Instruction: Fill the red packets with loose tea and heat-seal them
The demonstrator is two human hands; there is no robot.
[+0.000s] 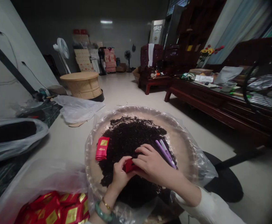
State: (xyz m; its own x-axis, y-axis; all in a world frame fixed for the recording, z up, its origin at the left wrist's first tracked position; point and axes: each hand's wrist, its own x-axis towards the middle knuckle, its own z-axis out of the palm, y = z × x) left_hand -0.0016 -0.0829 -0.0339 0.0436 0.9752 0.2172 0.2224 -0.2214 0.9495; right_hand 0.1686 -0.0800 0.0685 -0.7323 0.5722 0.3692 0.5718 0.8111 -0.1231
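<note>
My left hand [121, 174] is closed on a small red packet [130, 165], held low over a heap of dark loose tea leaves [136, 133]. My right hand [148, 161] reaches across to the same packet, its thumb and fingers bent at the packet's edge; part of the packet is hidden behind them. The leaves lie on a round, plastic-lined tray [184, 146]. A stack of flat red packets [102, 149] with gold labels rests at the tray's left. To the right of my right hand lies a purple, tong-like tool [165, 152] on the leaves.
At lower left a clear plastic bag [63, 174] holds several filled red packets [54, 207]. Another open bag [40, 129] of dark leaves stands farther left. A black fan base [222, 180] sits on the floor at right, near a long wooden table [206, 96].
</note>
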